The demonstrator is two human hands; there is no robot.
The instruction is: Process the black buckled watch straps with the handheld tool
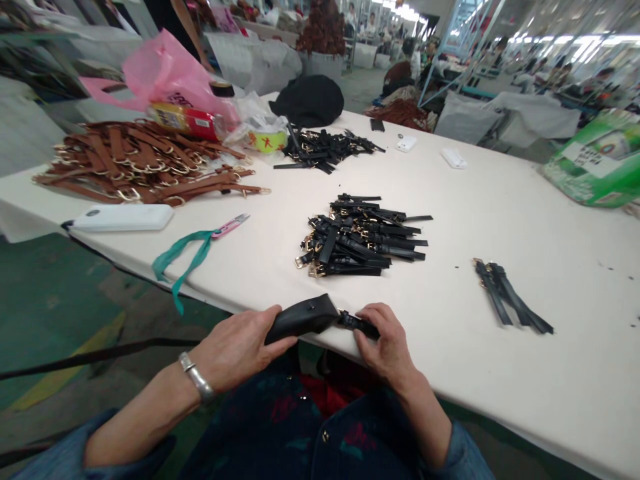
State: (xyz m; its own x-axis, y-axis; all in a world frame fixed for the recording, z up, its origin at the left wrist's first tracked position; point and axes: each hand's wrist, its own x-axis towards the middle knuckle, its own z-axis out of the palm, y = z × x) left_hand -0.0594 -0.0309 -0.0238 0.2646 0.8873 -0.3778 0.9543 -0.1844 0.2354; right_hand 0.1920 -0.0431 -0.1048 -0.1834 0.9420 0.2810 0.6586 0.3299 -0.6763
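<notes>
My left hand (235, 350), with a silver bangle (197, 377) on its wrist, grips a black leather piece (300, 319) at the white table's near edge (320, 340). My right hand (385, 340) holds a short black strap with a metal buckle (357, 325) joined to that piece. A thin dark strap (95, 353) runs off to the left, below table level. The nearest pile of black straps with gold buckles (357, 237) lies beyond my hands. Its underside is hidden.
On the white table lie brown straps with gold rings (140, 163), more black straps (320, 150), loose black straps (510, 297), a white power bank (123, 217), a pink utility knife (230, 227) and a green ribbon (183, 263). Sacks and co-workers stand beyond.
</notes>
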